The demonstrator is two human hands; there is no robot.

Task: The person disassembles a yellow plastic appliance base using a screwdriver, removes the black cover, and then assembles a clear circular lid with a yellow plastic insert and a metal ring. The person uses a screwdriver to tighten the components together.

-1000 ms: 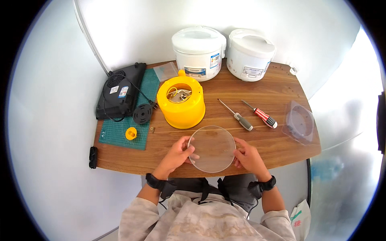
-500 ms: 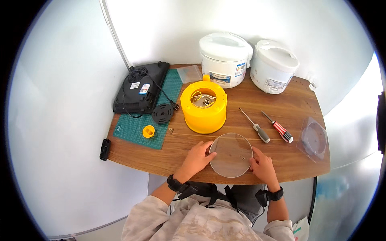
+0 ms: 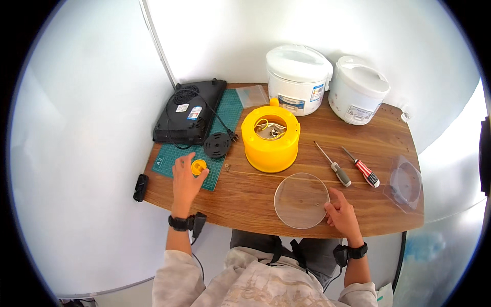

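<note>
My left hand (image 3: 187,178) is over the green cutting mat (image 3: 166,166), its thumb and fingers apart on either side of a small yellow plastic cap (image 3: 199,167). The cap appears to stand on the mat, not gripped. At the front of the wooden table lies a clear round disc (image 3: 300,197) with a pale rim. My right hand (image 3: 343,212) is at the disc's right edge, thumb near the rim and index finger stretched out. A yellow round housing (image 3: 271,153) stands behind the disc, its top opening showing wires and metal parts.
Left are a black appliance (image 3: 179,120) with a cord and a black slotted disc (image 3: 217,145). Two white rice cookers (image 3: 299,66) stand at the back. Right of the housing lie a grey-handled screwdriver (image 3: 340,175), a striped-handled screwdriver (image 3: 367,173) and a clear plastic piece (image 3: 406,179).
My left hand has let go of the clear disc and moved left to the small yellow cap. My right hand stays by the disc's edge, its grip loosened. The view has shifted slightly.
</note>
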